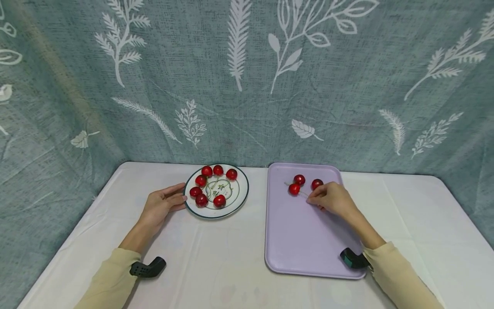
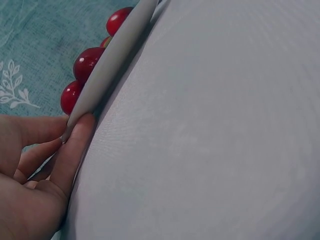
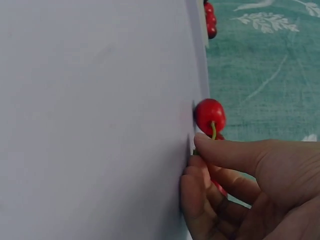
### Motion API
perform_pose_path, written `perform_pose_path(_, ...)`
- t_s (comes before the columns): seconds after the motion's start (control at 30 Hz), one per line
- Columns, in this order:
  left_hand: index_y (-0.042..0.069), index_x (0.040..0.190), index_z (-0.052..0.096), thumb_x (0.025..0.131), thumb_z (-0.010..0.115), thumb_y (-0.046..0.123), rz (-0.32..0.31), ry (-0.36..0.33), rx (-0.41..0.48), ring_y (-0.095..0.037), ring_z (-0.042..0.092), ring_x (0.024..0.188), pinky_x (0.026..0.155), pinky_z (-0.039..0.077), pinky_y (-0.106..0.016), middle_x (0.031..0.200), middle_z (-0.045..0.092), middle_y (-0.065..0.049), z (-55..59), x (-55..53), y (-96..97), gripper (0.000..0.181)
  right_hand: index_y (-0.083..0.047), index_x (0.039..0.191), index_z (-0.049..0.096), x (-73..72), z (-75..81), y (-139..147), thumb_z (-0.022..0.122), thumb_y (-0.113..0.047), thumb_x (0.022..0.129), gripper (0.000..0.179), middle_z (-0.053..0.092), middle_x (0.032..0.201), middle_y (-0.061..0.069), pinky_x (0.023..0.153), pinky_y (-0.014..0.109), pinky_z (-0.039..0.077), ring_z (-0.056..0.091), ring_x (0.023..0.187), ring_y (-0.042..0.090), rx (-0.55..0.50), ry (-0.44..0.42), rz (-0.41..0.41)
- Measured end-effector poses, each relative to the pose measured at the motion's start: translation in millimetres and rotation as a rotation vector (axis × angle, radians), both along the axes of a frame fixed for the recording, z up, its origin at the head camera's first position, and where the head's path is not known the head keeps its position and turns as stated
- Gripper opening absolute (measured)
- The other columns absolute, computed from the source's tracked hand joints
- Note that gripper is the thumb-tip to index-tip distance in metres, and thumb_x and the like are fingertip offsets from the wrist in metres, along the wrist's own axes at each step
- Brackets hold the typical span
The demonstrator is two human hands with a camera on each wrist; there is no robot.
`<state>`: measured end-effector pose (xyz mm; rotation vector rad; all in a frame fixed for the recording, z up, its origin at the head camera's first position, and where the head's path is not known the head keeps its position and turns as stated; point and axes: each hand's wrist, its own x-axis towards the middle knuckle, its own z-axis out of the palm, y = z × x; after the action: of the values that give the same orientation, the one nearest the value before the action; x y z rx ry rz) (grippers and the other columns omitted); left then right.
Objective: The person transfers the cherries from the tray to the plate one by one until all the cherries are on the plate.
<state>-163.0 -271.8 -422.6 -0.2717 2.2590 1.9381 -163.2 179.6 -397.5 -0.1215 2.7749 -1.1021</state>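
Note:
My left hand [image 1: 159, 210] holds the rim of a white plate [image 1: 236, 195] with a dark edge. In the left wrist view, fingers lie on both sides of the plate's edge [image 2: 112, 62]. Several red cherries [image 1: 219, 201] sit on the plate, mostly along its left and far side. Over the lilac tray [image 1: 301, 240], my right hand [image 1: 335, 200] pinches the thin stem of a cherry [image 1: 294, 189] between thumb and finger. In the right wrist view this cherry [image 3: 210, 116] hangs just past the fingertips, its green stem running to the thumb. Two more cherries [image 1: 299, 179] lie close by on the tray.
A white cloth [image 1: 216, 262] covers the table under plate and tray. Behind it hangs a teal curtain [image 1: 216, 120] with white leaf prints. Each forearm wears a black wrist device [image 1: 148, 268] at the cuff, and the right one overlaps the tray's near corner.

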Motion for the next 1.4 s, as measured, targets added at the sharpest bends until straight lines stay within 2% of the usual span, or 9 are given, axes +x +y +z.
perform_pose_path(0.17, -0.003, 0.146, 0.04, 0.095, 0.058, 0.0, -0.003, 0.008, 0.006, 0.002, 0.064, 0.09, 0.084, 0.058, -0.024, 0.144, 0.044, -0.027, -0.4, -0.4, -0.3, 0.054, -0.002, 0.088, 0.076, 3.6, 9.0, 3.2, 0.075, -0.015, 0.086, 0.013, 0.069, 0.073, 0.003, 0.053, 0.025, 0.053, 0.059, 0.059, 0.011, 0.023, 0.029, 0.015)
perform_pose_path(0.4, -0.004, 0.146, 0.04, 0.095, 0.058, 0.0, -0.002, 0.009, 0.011, 0.0, 0.065, 0.089, 0.083, 0.058, -0.023, 0.144, 0.043, -0.029, 2.4, 0.8, 0.7, 0.054, -0.003, 0.093, 0.077, 5.1, 23.4, 10.0, 0.072, -0.013, 0.088, 0.013, 0.074, 0.089, 0.008, 0.068, 0.032, 0.053, 0.067, 0.083, 0.024, 0.097, 0.192, 0.046)
perform_pose_path(0.53, -0.004, 0.147, 0.04, 0.096, 0.058, 0.0, 0.0, 0.003, 0.008, 0.0, 0.065, 0.09, 0.083, 0.058, -0.023, 0.144, 0.043, -0.029, 3.1, 1.4, 1.1, 0.054, 0.0, 0.096, 0.077, 3.9, 25.9, 12.4, 0.071, -0.01, 0.089, 0.013, 0.074, 0.093, 0.012, 0.072, 0.034, 0.056, 0.069, 0.089, 0.029, 0.075, 0.256, 0.067)
perform_pose_path(0.9, -0.003, 0.147, 0.04, 0.096, 0.058, 0.0, 0.004, 0.0, 0.011, 0.001, 0.064, 0.091, 0.083, 0.058, -0.023, 0.145, 0.043, -0.027, 2.8, 1.1, 1.3, 0.054, 0.001, 0.1, 0.076, 5.5, 28.0, 6.1, 0.071, -0.005, 0.089, 0.014, 0.074, 0.095, 0.014, 0.065, 0.016, 0.055, 0.072, 0.083, 0.024, -0.102, 0.347, 0.0)
perform_pose_path(0.97, -0.003, 0.147, 0.04, 0.096, 0.058, 0.0, 0.002, 0.002, 0.011, 0.001, 0.064, 0.091, 0.083, 0.058, -0.023, 0.145, 0.043, -0.027, 2.8, 1.1, 1.5, 0.054, 0.001, 0.102, 0.076, 5.0, 29.7, 5.2, 0.072, -0.008, 0.089, 0.016, 0.074, 0.098, 0.014, 0.068, 0.016, 0.056, 0.072, 0.085, 0.02, -0.151, 0.32, -0.022)
perform_pose_path(1.07, -0.003, 0.147, 0.04, 0.096, 0.058, 0.001, 0.0, 0.008, 0.009, 0.001, 0.064, 0.092, 0.083, 0.058, -0.023, 0.145, 0.043, -0.027, 2.8, 0.9, 2.0, 0.054, -0.002, 0.11, 0.073, 4.5, 33.4, 4.0, 0.072, -0.02, 0.09, 0.027, 0.074, 0.103, 0.009, 0.079, 0.018, 0.055, 0.069, 0.091, 0.012, -0.268, 0.201, -0.06)
perform_pose_path(1.2, -0.003, 0.146, 0.041, 0.096, 0.059, 0.002, -0.004, 0.02, -0.007, 0.0, 0.063, 0.093, 0.083, 0.058, -0.023, 0.143, 0.045, -0.027, 1.8, 0.5, 2.8, 0.054, -0.002, 0.122, 0.067, 4.5, 37.2, 2.4, 0.073, -0.031, 0.089, 0.044, 0.073, 0.105, -0.001, 0.092, 0.03, 0.055, 0.067, 0.096, 0.01, -0.433, 0.042, -0.077)
perform_pose_path(1.3, -0.003, 0.146, 0.041, 0.096, 0.059, 0.004, -0.001, 0.024, -0.02, 0.0, 0.062, 0.093, 0.084, 0.058, -0.023, 0.142, 0.045, -0.027, 1.1, 1.1, 2.8, 0.054, 0.001, 0.126, 0.063, 3.4, 36.6, 0.3, 0.073, -0.027, 0.09, 0.047, 0.072, 0.105, -0.005, 0.098, 0.04, 0.054, 0.068, 0.097, 0.014, -0.57, -0.031, -0.054)
perform_pose_path(1.4, -0.002, 0.146, 0.042, 0.096, 0.059, 0.004, 0.007, 0.02, -0.034, 0.002, 0.061, 0.092, 0.083, 0.058, -0.022, 0.141, 0.046, -0.026, 0.3, 1.5, 1.8, 0.053, 0.005, 0.129, 0.059, 1.7, 34.2, -3.1, 0.07, -0.016, 0.092, 0.044, 0.072, 0.106, -0.001, 0.096, 0.038, 0.055, 0.069, 0.096, 0.013, -0.727, -0.107, -0.028)
